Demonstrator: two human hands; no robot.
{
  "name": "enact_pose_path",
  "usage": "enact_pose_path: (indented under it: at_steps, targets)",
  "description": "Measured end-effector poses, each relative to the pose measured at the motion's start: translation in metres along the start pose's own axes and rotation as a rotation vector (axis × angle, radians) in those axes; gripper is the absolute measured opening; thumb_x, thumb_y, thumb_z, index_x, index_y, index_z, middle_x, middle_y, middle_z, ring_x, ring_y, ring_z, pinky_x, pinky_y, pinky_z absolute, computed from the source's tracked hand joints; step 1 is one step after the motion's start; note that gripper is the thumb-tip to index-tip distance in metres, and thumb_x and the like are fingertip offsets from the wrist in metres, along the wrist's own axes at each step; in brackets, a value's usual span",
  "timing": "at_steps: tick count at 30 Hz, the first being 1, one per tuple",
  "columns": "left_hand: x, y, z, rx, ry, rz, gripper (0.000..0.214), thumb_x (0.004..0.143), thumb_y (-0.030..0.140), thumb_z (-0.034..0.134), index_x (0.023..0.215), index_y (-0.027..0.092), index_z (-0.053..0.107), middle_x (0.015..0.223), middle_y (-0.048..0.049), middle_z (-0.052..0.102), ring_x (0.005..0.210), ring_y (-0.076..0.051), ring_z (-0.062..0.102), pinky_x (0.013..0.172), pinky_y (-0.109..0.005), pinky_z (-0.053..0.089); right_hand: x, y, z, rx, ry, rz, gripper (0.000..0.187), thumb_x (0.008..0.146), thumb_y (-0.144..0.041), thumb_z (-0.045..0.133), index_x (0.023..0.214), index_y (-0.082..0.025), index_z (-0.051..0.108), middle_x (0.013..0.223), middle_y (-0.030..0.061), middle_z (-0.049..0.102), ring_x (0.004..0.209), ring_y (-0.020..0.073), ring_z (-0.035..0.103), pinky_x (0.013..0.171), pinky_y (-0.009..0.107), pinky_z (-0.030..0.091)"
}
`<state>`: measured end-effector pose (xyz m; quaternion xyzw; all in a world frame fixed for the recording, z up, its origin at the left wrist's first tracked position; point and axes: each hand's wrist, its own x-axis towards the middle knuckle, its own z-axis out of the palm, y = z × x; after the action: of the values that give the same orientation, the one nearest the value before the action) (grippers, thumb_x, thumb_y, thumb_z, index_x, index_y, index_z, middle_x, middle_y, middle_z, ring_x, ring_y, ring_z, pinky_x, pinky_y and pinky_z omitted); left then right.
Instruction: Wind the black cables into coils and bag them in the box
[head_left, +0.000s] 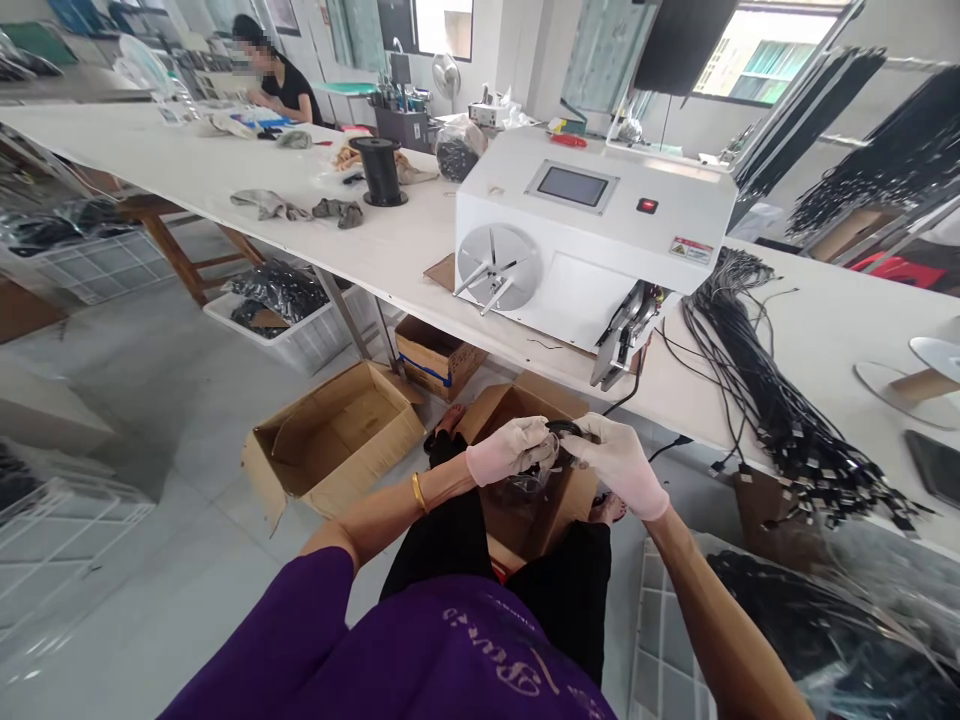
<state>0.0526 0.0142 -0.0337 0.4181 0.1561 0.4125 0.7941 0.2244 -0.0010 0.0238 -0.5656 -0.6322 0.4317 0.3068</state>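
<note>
One long white table (225, 170) is carrying a white winding machine (600, 250) at its near edge. Below that edge, over an open cardboard box (525, 397) on the floor, the gloved left hand (510, 450) is clutching a crumpled clear bag (529, 487). The gloved right hand (619, 465) fingers are pinching a small black cable coil (564, 430), thin and tightly looped, between both hands.

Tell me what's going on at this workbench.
A seated person in white gloves holds a small coil of black cable between the left hand and right hand, with a clear plastic bag under it, above an open cardboard box. A white machine and a pile of black cables sit on the long table ahead. Another person works at its far end.
</note>
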Motion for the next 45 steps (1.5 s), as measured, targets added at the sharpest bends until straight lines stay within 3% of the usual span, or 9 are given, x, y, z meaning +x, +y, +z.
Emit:
enact_pose_path:
  at_steps: [7, 12, 16, 23, 30, 34, 37, 41, 45]
  targets:
    - [-0.006, -0.003, 0.005, 0.036, 0.030, -0.037, 0.040, 0.083, 0.054, 0.057, 0.074, 0.017, 0.044, 0.048, 0.0088, 0.033, 0.042, -0.005, 0.032, 0.047, -0.021, 0.028, -0.006, 0.005, 0.008, -0.056, 0.033, 0.031, 0.019, 0.080, -0.037, 0.056, 0.073, -0.020, 0.061, 0.071, -0.0007, 0.060, 0.055, 0.0131, 0.059, 0.054, 0.025, 0.048]
    - [-0.014, -0.001, 0.008, 0.114, 0.085, -0.024, 0.039, 0.085, 0.054, 0.054, 0.078, 0.016, 0.047, 0.047, 0.0055, 0.046, 0.042, -0.006, 0.041, 0.053, -0.021, 0.036, -0.011, 0.010, 0.013, -0.031, -0.014, 0.096, 0.021, 0.079, -0.038, 0.059, 0.088, -0.021, 0.067, 0.076, 0.0000, 0.067, 0.055, 0.0129, 0.059, 0.050, 0.024, 0.049]
    - [-0.018, -0.004, 0.009, 0.178, 0.112, -0.075, 0.044, 0.082, 0.059, 0.054, 0.078, 0.017, 0.047, 0.043, 0.0089, 0.042, 0.036, -0.003, 0.033, 0.053, -0.021, 0.037, -0.013, 0.009, 0.009, 0.077, -0.053, 0.123, 0.030, 0.075, -0.034, 0.063, 0.101, -0.021, 0.070, 0.082, 0.0002, 0.069, 0.055, 0.0115, 0.059, 0.047, 0.022, 0.049]
    - [-0.017, -0.012, 0.016, -0.023, 0.207, -0.019, 0.043, 0.077, 0.056, 0.062, 0.073, 0.019, 0.040, 0.045, 0.0105, 0.031, 0.037, -0.003, 0.025, 0.040, -0.020, 0.017, -0.013, 0.015, 0.013, 0.165, -0.181, 0.163, 0.024, 0.075, -0.031, 0.064, 0.097, -0.020, 0.065, 0.074, -0.0016, 0.065, 0.053, 0.0115, 0.061, 0.053, 0.025, 0.055]
    - [-0.016, -0.020, 0.002, 0.091, 0.237, 0.010, 0.043, 0.074, 0.054, 0.067, 0.076, 0.015, 0.050, 0.062, 0.0037, 0.049, 0.056, -0.006, 0.045, 0.056, -0.020, 0.036, -0.020, 0.004, 0.006, 0.469, -0.231, 0.248, 0.032, 0.067, -0.042, 0.075, 0.076, -0.017, 0.057, 0.068, -0.0010, 0.061, 0.052, 0.0114, 0.059, 0.061, 0.030, 0.057]
    - [-0.020, -0.014, 0.000, 0.068, 0.103, -0.154, 0.048, 0.070, 0.059, 0.068, 0.076, 0.014, 0.052, 0.073, -0.0011, 0.055, 0.066, -0.010, 0.055, 0.061, -0.023, 0.045, -0.019, 0.009, 0.013, 0.602, -0.161, 0.274, 0.038, 0.059, -0.041, 0.081, 0.077, -0.018, 0.058, 0.074, 0.0017, 0.066, 0.054, 0.0128, 0.061, 0.063, 0.033, 0.058]
    - [-0.024, -0.009, 0.007, 0.051, 0.011, -0.304, 0.055, 0.066, 0.064, 0.068, 0.081, 0.014, 0.052, 0.074, -0.0016, 0.054, 0.059, -0.011, 0.056, 0.051, -0.023, 0.044, -0.016, 0.016, 0.021, 0.530, -0.051, 0.270, 0.038, 0.057, -0.041, 0.082, 0.074, -0.019, 0.056, 0.067, 0.0008, 0.066, 0.056, 0.0157, 0.064, 0.063, 0.034, 0.058]
    - [-0.026, -0.002, 0.016, 0.033, 0.027, -0.336, 0.052, 0.068, 0.061, 0.069, 0.081, 0.014, 0.048, 0.071, 0.0018, 0.047, 0.044, -0.001, 0.035, 0.039, -0.016, 0.025, -0.015, 0.018, 0.020, 0.312, -0.042, 0.245, 0.030, 0.065, -0.039, 0.073, 0.079, -0.019, 0.057, 0.062, -0.0003, 0.064, 0.056, 0.0173, 0.065, 0.062, 0.034, 0.057]
    - [-0.026, 0.011, 0.018, -0.111, -0.088, -0.395, 0.041, 0.076, 0.052, 0.065, 0.082, 0.016, 0.046, 0.069, 0.0041, 0.040, 0.043, 0.000, 0.022, 0.038, -0.015, 0.014, -0.019, 0.013, -0.002, -0.103, -0.011, -0.120, 0.034, 0.074, -0.028, 0.065, 0.106, -0.020, 0.061, 0.098, 0.0056, 0.066, 0.080, 0.0189, 0.066, 0.074, 0.034, 0.056]
